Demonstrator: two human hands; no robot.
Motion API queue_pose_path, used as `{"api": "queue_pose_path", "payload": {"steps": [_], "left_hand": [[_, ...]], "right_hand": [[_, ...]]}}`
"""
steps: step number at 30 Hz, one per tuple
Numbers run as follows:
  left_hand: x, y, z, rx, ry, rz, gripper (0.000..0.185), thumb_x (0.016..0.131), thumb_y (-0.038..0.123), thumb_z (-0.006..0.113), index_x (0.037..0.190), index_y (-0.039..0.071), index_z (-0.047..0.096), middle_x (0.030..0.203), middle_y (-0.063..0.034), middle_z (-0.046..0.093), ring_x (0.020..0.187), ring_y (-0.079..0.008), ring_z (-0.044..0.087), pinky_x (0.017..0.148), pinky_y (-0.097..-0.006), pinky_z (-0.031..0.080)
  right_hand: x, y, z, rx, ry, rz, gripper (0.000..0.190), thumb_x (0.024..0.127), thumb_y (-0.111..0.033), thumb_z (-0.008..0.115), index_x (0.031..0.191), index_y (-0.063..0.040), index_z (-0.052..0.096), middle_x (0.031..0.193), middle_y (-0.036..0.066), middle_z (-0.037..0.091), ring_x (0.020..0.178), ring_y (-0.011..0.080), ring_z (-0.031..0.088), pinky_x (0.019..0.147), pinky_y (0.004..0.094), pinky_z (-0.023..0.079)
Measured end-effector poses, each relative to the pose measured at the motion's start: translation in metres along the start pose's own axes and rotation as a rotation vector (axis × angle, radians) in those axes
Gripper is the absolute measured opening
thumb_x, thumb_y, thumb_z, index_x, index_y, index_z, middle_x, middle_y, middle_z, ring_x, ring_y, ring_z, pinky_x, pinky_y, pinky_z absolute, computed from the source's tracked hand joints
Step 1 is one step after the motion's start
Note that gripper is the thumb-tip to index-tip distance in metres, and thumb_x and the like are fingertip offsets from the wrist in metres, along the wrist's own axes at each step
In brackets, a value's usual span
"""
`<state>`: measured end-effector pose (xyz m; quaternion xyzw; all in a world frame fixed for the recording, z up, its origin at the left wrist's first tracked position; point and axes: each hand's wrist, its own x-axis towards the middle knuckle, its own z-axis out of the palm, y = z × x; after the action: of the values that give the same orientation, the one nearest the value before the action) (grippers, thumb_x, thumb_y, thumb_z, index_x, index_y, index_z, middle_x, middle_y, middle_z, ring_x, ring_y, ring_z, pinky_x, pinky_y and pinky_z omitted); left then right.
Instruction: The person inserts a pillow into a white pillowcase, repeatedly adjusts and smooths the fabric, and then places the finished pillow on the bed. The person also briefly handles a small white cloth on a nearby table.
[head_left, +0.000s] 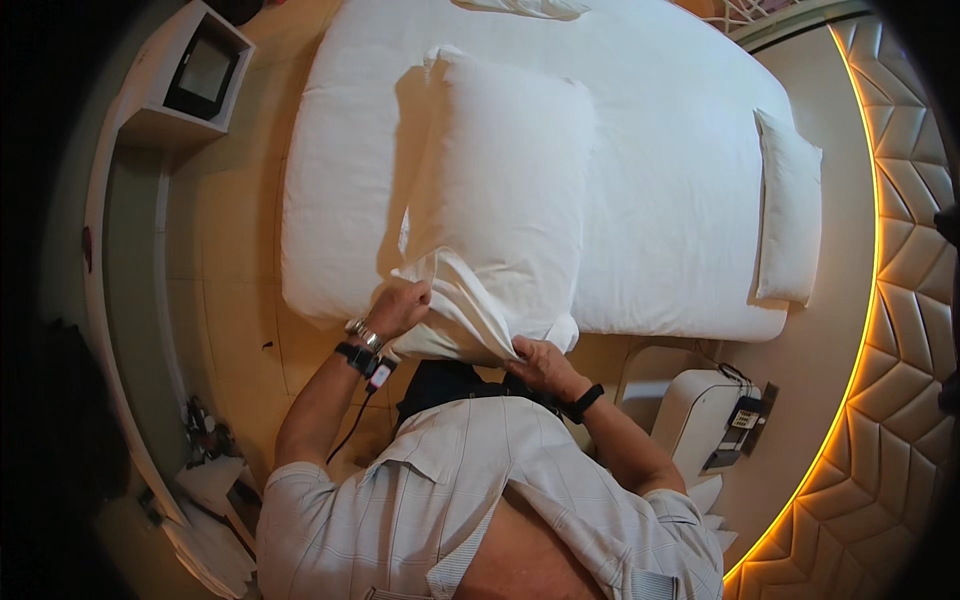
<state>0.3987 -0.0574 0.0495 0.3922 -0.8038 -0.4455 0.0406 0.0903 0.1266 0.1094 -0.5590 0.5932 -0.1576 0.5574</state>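
Note:
A large pillow in a white pillowcase (517, 172) lies on the bed in front of me, its near end hanging at the bed's edge by my waist. My left hand (405, 304), with a metal watch and a black strap at the wrist, grips the pillowcase's open end at its left corner. Loose folds of the cloth run across to my right hand (544, 366), which pinches the hem near the right corner. A black band circles my right wrist. The fingertips of both hands are partly hidden by cloth or by the hands themselves.
The bed (660, 225) is covered in a white sheet. Another white pillow (791, 210) rests at its right end, near the padded headboard (900, 300). A bedside unit with a telephone (744, 418) stands at the lower right. A white cabinet (202, 75) is at the upper left.

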Motion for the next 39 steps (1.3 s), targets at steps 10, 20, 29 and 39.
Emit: {"api": "queue_pose_path", "payload": {"steps": [10,20,29,39], "left_hand": [[-0.054,0.074,0.045,-0.744,0.004,-0.613,0.065,0.101,0.038,0.074,0.14,-0.005,0.045,0.104,-0.0118,0.068,0.072,-0.0167,0.068,0.054,-0.028,0.056],[-0.09,0.055,0.103,-1.282,0.525,-0.517,0.028,0.091,0.001,0.057,0.118,-0.002,0.061,0.098,-0.0123,0.071,0.078,-0.0244,0.071,0.069,-0.0437,0.065],[-0.176,0.018,0.141,-1.553,0.257,-0.684,0.039,0.091,0.009,0.059,0.129,-0.001,0.058,0.12,-0.0184,0.068,0.105,-0.0342,0.069,0.085,-0.0475,0.06],[-0.113,-0.046,0.128,-1.441,0.476,-0.458,0.06,0.106,0.051,0.061,0.152,0.014,0.054,0.142,-0.0092,0.068,0.122,-0.032,0.07,0.09,-0.0499,0.063]], "right_hand": [[-0.009,0.015,0.064,-0.105,0.002,-0.419,0.02,0.092,-0.019,0.074,0.098,-0.005,0.06,0.09,0.02,0.067,0.086,0.0439,0.067,0.077,0.0503,0.055],[-0.053,0.038,0.103,0.262,0.359,0.042,0.028,0.096,-0.03,0.079,0.109,-0.006,0.072,0.093,0.015,0.075,0.082,0.0292,0.07,0.074,0.0409,0.056],[-0.045,0.196,0.136,0.142,1.013,0.765,0.081,0.084,-0.05,0.086,0.14,0.0,0.056,0.13,0.022,0.064,0.117,0.0336,0.064,0.089,0.0467,0.059],[-0.044,0.204,0.133,1.348,0.561,0.43,0.043,0.097,-0.042,0.078,0.113,-0.007,0.058,0.081,0.0,0.052,0.067,0.0164,0.057,0.06,0.0383,0.054]]}}
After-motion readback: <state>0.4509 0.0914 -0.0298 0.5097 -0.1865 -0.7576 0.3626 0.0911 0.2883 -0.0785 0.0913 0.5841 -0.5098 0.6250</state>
